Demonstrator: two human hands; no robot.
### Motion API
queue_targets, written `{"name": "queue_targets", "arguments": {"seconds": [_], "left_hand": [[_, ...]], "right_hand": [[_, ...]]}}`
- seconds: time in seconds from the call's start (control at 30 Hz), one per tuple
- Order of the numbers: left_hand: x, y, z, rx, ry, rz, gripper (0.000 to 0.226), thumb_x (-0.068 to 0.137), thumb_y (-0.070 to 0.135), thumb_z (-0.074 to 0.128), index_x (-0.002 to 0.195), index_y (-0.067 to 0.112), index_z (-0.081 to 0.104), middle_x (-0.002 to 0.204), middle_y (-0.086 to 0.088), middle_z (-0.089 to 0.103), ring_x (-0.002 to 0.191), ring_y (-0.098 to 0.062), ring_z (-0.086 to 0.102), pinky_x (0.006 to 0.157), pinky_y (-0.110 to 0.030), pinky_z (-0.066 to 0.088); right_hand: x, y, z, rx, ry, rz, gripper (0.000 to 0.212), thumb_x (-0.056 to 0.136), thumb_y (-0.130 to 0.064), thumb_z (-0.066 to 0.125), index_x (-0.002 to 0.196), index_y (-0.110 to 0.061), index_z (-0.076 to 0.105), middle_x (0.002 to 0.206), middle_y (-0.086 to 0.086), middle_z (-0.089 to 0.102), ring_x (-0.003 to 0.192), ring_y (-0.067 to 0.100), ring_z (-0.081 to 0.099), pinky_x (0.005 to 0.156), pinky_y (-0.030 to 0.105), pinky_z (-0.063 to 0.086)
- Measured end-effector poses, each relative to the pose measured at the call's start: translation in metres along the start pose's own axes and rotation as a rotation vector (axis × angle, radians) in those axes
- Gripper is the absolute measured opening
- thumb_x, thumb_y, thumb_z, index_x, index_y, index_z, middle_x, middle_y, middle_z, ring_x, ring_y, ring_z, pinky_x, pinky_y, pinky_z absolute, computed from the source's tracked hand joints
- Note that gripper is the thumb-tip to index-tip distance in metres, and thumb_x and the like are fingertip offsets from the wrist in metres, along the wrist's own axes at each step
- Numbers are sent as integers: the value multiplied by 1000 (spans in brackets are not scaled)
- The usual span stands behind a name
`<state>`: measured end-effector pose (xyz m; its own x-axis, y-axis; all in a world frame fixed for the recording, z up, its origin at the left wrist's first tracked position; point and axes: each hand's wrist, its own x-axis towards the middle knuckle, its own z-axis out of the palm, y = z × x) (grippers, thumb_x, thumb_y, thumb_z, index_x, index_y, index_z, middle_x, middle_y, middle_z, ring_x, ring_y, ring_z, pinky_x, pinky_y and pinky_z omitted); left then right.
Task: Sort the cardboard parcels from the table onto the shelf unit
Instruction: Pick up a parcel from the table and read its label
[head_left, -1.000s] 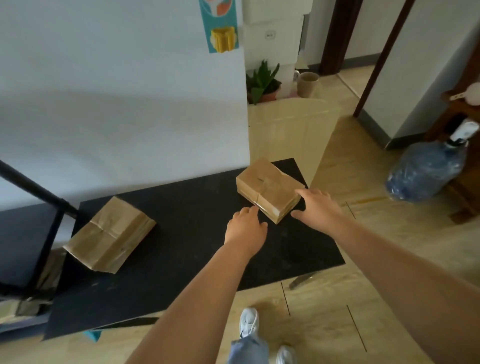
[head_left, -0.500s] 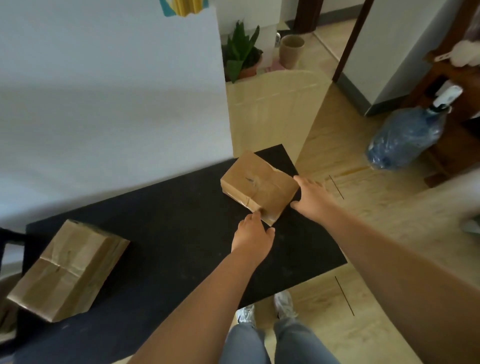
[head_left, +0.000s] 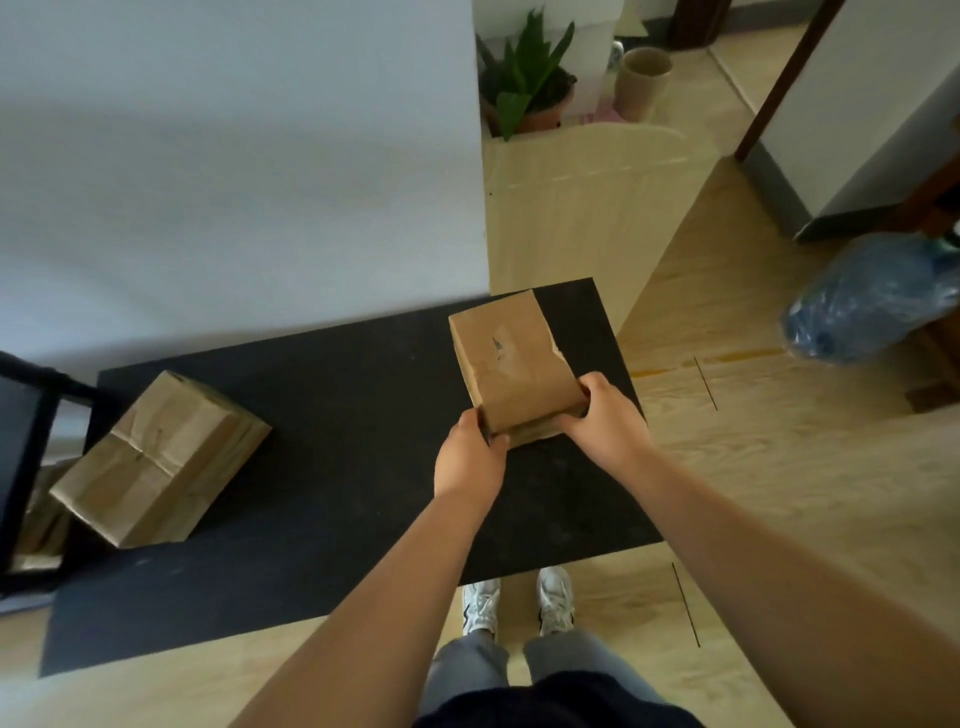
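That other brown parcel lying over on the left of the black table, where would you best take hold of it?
Probably by its two long sides, one hand on each, coming from above. The left parcel lies flat and skewed, its near corner overhanging the table edge. It looks too broad for one hand; both hands already clasp the other parcel this way.

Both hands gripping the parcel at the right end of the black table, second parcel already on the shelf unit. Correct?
Not quite. The second parcel is on the black table, at its left end, as the head view shows. Left hand and right hand do grip the right-end parcel.
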<state>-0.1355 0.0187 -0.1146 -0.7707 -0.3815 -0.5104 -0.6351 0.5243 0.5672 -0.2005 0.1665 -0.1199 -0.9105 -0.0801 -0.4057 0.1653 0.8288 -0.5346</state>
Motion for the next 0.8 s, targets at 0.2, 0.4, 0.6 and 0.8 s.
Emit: {"name": "queue_targets", "arguments": {"seconds": [0.2,0.4,0.6,0.8], "left_hand": [[-13,4,-25,-201,185,78,46,95,35,59,139,21,53,130,0,63,112,-16,63,91,-34,55],[-24,16,-52,-351,310,88,49,91,42,65,134,23,54,119,6,65,96,-7,61,70,-17,47],[-21,16,-53,-439,278,16,39,93,34,64,129,18,58,117,4,66,91,-7,58,64,-15,41],[-15,7,-48,-498,235,21,36,100,31,52,134,20,56,114,8,62,88,-3,55,62,-15,41]], "right_hand": [[-18,-18,-15,170,91,-128,43,89,-30,68,128,-17,54,119,2,63,105,18,61,81,28,49],[-28,-32,-33,262,155,-206,45,90,-42,63,127,-16,60,117,0,63,102,16,61,76,25,48],[-22,-36,-31,275,107,-186,46,91,-38,63,130,-16,60,120,0,65,100,13,61,68,20,43],[-25,-36,-27,284,42,-183,53,90,-37,65,138,-18,50,126,-2,62,102,10,56,78,23,41]]}}
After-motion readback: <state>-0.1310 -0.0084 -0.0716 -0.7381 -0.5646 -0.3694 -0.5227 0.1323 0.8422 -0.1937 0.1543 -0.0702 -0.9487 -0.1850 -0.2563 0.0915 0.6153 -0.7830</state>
